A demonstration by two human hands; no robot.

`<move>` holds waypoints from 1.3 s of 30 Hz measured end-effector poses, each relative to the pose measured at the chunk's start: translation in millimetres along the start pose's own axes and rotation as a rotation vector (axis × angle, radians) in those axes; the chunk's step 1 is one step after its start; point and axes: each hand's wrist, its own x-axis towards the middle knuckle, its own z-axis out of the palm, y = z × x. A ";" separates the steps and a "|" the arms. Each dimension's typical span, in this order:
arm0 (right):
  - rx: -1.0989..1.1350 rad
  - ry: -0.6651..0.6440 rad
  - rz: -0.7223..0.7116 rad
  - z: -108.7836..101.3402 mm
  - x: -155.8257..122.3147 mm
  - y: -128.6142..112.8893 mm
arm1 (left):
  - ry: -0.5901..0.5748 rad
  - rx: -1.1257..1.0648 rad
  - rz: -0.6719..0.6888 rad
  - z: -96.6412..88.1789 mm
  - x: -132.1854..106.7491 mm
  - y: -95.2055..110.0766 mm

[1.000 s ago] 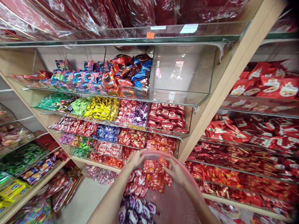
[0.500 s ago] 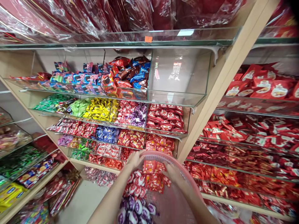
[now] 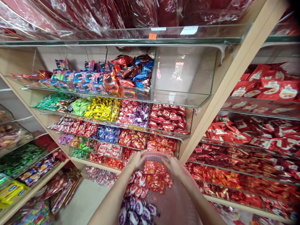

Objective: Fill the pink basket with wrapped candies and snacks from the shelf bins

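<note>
Pink basket (image 3: pixel 170 206): one, directly below both hands, rim (image 3: pixel 153 152) toward 12 o'clock.
Left hand (image 3: pixel 136 160): one, at the basket's 11 o'clock, closed on the rim.
Right hand (image 3: pixel 172 167): one, at 1 o'clock, fingers bent beside the rim; cannot tell whether they clasp it.
Contents: three heaps, pieces overlapping, exact count unclear. Red packets (image 3: pixel 155 179), 12 o'clock, between the hands; red-and-white sweets (image 3: pixel 138 182), 10 o'clock; purple-and-white sweets (image 3: pixel 138 207), 8 o'clock.

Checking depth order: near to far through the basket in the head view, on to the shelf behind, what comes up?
Purple-and-white candies → red-and-white candies → basket's far rim → red packets on the shelf.
</note>
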 end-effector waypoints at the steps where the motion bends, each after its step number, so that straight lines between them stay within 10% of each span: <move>1: -0.041 0.008 -0.008 -5.0 6.4 -0.7 | 0.004 0.006 0.007 -0.3 -0.2 0.1; 16: -0.091 0.152 0.531 7.4 79.1 1.6 | 0.025 0.013 0.015 3.0 0.5 -2.9; 39: -0.129 0.096 0.464 16.0 83.6 0.3 | 0.009 0.036 0.006 0.8 -0.7 -0.6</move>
